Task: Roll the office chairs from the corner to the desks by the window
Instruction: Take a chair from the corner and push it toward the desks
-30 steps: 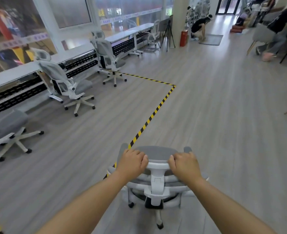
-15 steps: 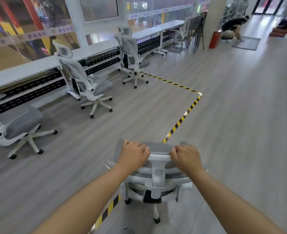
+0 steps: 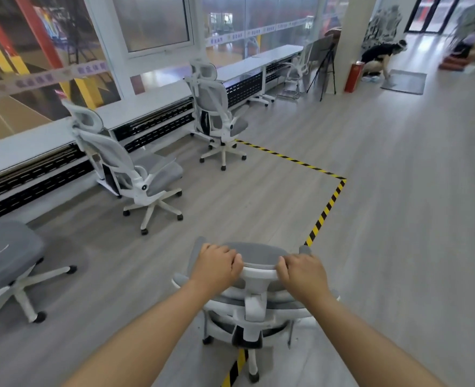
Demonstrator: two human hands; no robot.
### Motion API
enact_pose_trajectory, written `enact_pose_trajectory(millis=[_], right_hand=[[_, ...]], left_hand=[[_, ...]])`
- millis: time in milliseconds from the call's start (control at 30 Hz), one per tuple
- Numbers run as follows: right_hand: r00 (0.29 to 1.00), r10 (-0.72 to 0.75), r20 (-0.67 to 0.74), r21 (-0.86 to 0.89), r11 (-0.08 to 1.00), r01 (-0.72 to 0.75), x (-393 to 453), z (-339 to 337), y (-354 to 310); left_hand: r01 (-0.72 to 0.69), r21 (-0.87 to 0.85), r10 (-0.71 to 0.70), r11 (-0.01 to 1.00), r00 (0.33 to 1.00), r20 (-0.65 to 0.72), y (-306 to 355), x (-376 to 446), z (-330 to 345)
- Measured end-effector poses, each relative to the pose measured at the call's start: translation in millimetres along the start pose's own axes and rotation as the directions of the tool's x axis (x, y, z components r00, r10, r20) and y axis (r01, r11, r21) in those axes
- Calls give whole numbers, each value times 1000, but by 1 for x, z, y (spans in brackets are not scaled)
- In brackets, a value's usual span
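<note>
Left hand (image 3: 216,268) and right hand (image 3: 302,272): both knuckles-up, fingers curled over the top edge of the headrest of a grey mesh office chair with white plastic frame (image 3: 254,300). Each hand grips it, one to either side of the white centre spine; bare forearms reach in from the bottom edge.

The held chair stands on pale grey wood-grain plank flooring (image 3: 398,219), its castor base straddling a strip of yellow-and-black striped hazard tape (image 3: 325,210). The tape runs away from the chair, then turns a sharp corner toward the window side.

Left edge, near: padded grey seat and white star base of a second chair (image 3: 4,263), only partly in frame.

Further along, a reclined white-and-grey mesh chair with curved headrest (image 3: 135,169) sits just beside the long white desk with black slotted panels beneath (image 3: 158,101). Beyond it, a similar upright mesh chair (image 3: 216,115) stands at the same desk run, under the large glass windows (image 3: 152,20).

Far end: black tripod (image 3: 324,71), red cylinder (image 3: 353,76) at the foot of a pale pillar, and a crouching person in dark clothing (image 3: 378,55) near a grey floor mat (image 3: 405,82).
</note>
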State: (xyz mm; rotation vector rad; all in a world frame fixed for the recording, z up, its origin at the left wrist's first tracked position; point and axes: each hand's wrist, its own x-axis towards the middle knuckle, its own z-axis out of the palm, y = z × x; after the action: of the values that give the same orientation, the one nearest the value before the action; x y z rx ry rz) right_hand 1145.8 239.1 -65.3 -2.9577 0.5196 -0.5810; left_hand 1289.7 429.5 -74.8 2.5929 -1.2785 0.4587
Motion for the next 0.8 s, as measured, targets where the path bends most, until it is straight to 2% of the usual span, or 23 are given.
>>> enact_pose_trajectory(millis=[133,333,533,700,800], right_hand=[[999,-29,-41,-3,1000,29,93,35,10],[998,-47,-51,37,998,48,231,84,45],[1000,-1,-23,-4,1000,1,366,136,94],[996,67,-51,-7,998,-67,481,171,129],[991,131,3,-14,991,-130,546,185,150]], left_hand=[[-6,-8,6,1000,999,-41,-48,81,28],[-2,-40,2,999,1000,-9,-104,209,72],[-31,-15,31,999,999,-16,-148,347,128],[-44,-25,42,999,996,-80,-187,470,174],[-73,-61,70,995,996,-60,-206,545,201]])
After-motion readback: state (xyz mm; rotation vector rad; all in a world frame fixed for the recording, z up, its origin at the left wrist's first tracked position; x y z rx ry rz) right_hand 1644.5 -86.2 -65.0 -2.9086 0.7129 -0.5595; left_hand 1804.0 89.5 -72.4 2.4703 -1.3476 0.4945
